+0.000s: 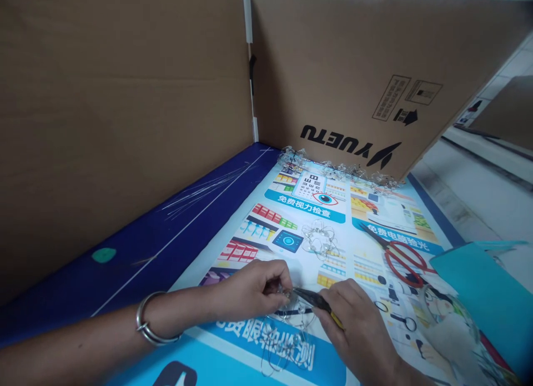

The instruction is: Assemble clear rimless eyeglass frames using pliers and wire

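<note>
Leftmost, a tall cardboard panel (120,86) walls off that side, its lower edge slanting along a dark blue strip (195,230). On the strip lie a teal oval (104,255) and, farther back, thin loose strands (208,189). The left hand (254,289), its wrist ringed by a bangle (141,319), reaches across the strip to the printed sheet (241,341); thumb and index finger pinch a clear looped wire piece (287,333), which trails toward the near edge. Just beyond, a round wire cluster (320,239) lies apart, with bare print between it and the wire tangles (341,169) along the foot of the second cardboard panel (353,69). Pliers (314,300) point left, tips at the left fingertips; whether they bite the wire, I cannot tell. The right hand (358,319) has its fingers curled around their handles. Right of it, red-handled scissors (393,252) and a teal folder-like thing (478,291) narrow the room at the sheet's right side, past which tiled floor (453,186) shows.
</note>
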